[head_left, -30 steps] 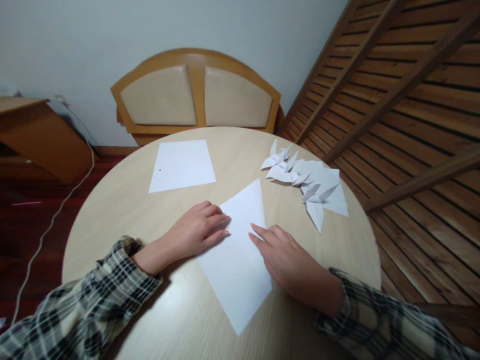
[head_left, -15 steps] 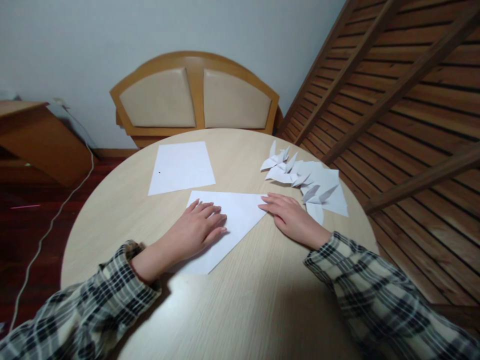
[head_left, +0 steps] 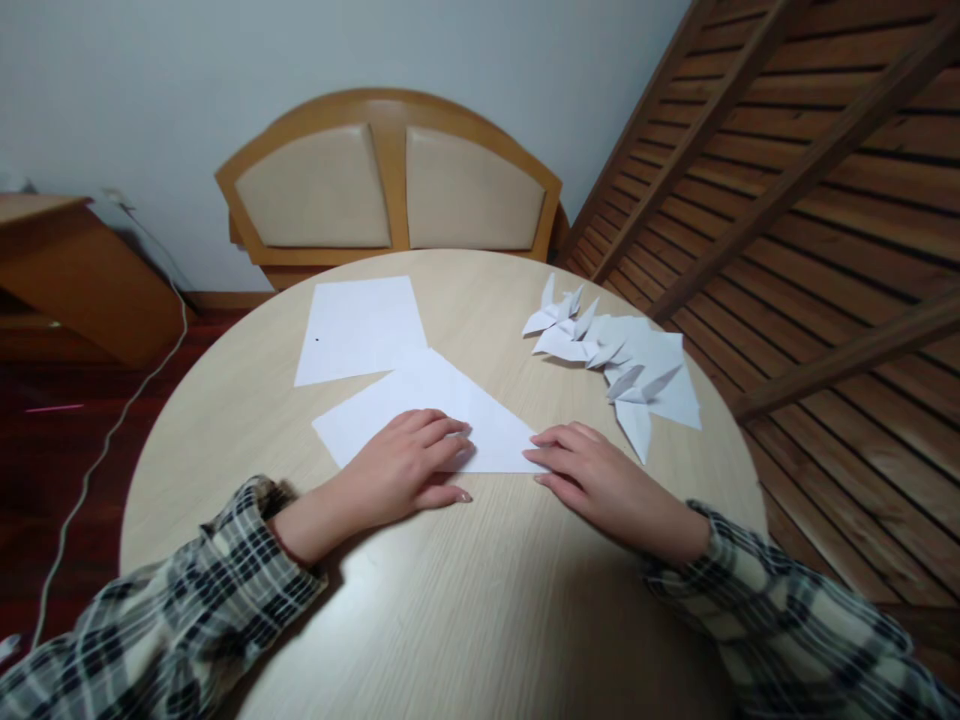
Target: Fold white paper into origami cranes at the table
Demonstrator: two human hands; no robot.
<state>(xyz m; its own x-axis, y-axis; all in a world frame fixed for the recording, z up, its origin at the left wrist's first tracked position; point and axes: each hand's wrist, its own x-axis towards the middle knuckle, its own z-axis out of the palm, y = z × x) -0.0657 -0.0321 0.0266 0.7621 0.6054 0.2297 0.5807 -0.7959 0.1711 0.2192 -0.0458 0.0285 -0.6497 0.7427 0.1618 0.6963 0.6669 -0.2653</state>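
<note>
A folded white sheet of paper (head_left: 491,440) lies on the round table, its long straight edge facing me. My left hand (head_left: 409,460) rests on its left part with the fingers stretched out, the thumb beyond the near edge on the tabletop. At the right corner, my right hand (head_left: 592,478) has its fingertips and thumb closed about the paper's tip, which they partly hide. The folded sheet's far corner meets or overlaps the edge of a flat white sheet (head_left: 360,325) with a small dark dot.
Several folded paper pieces with pointed flaps (head_left: 574,330) stand in a row at the right, beside flat white paper (head_left: 675,395). The wooden table (head_left: 480,590) has a rounded edge. Beyond it stands a padded wooden panel (head_left: 397,180); slatted wood (head_left: 840,250) rises at the right.
The folded sheet has turned so its slanting long edge now runs level in front of me. My right hand has come nearer with the corner; my left hand has shifted slightly right.
</note>
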